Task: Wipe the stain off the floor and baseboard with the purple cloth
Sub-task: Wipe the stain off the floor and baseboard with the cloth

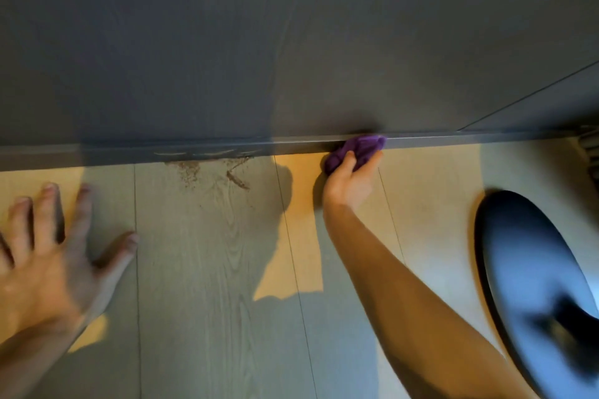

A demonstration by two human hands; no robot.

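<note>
A brown speckled stain (207, 172) lies on the pale wood-grain floor (207, 269) where it meets the dark grey baseboard (129, 152); faint light streaks mark the baseboard just above it. To the right of the stain, my right hand (350, 181) grips the bunched purple cloth (359, 149) and presses it against the baseboard. My left hand (55, 253) is spread with fingers apart, low over the floor at the left, holding nothing.
A dark grey wall panel (291, 42) rises above the baseboard. A round dark disc, like a stool or chair base (531, 275), sits on the floor at the right. Something ribbed (590, 146) shows at the right edge.
</note>
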